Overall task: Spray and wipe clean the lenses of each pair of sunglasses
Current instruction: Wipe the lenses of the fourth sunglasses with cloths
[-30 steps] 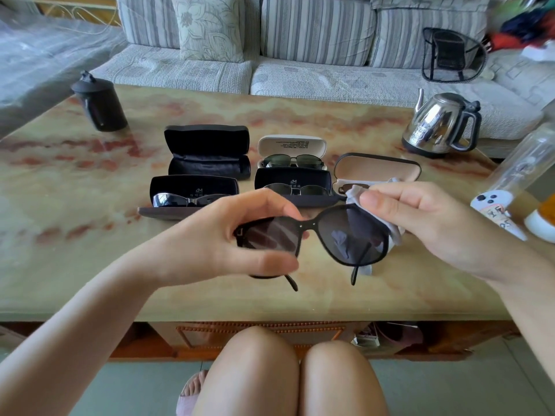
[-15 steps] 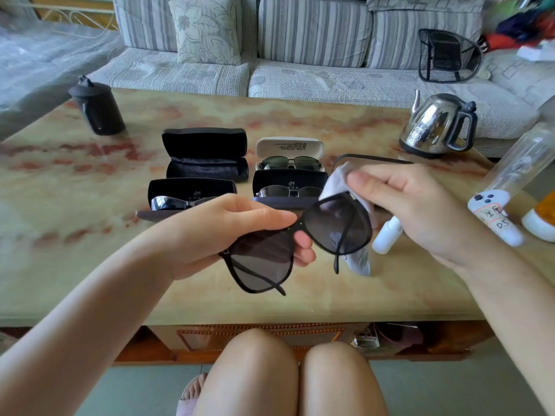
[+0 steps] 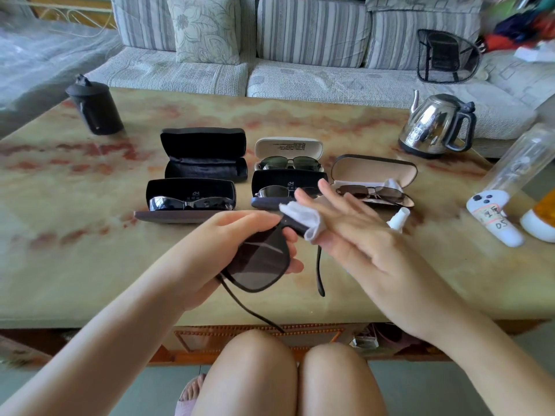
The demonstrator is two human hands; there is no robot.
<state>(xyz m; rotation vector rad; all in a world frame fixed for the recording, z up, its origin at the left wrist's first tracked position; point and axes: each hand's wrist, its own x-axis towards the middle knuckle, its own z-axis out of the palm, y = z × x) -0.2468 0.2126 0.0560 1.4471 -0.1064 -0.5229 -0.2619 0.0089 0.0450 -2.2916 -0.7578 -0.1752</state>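
Black sunglasses (image 3: 258, 265) hang over the table's near edge, arms unfolded toward me. My left hand (image 3: 222, 235) grips them around the left lens. My right hand (image 3: 354, 229) lies over the right lens with fingers stretched out and holds a white cloth (image 3: 303, 216) folded around that lens, which is hidden. A small white spray bottle (image 3: 396, 219) stands just behind my right hand. Several open cases sit beyond: an empty black case (image 3: 204, 157), a black case with silver glasses (image 3: 192, 202), a white case (image 3: 288, 154), a dark case (image 3: 285, 187) and a beige-lined case (image 3: 375, 175), each of the last three holding glasses.
The marble table (image 3: 75, 235) also carries a black jar (image 3: 94, 106) at the back left, a steel kettle (image 3: 435, 124) at the back right and a clear bottle (image 3: 504, 187) lying at the right edge. A striped sofa stands behind. My knees are under the near edge.
My left hand has tipped the sunglasses lens-down and nearer to me. My right hand has flattened over the right lens, with the cloth now bunched under its fingers.
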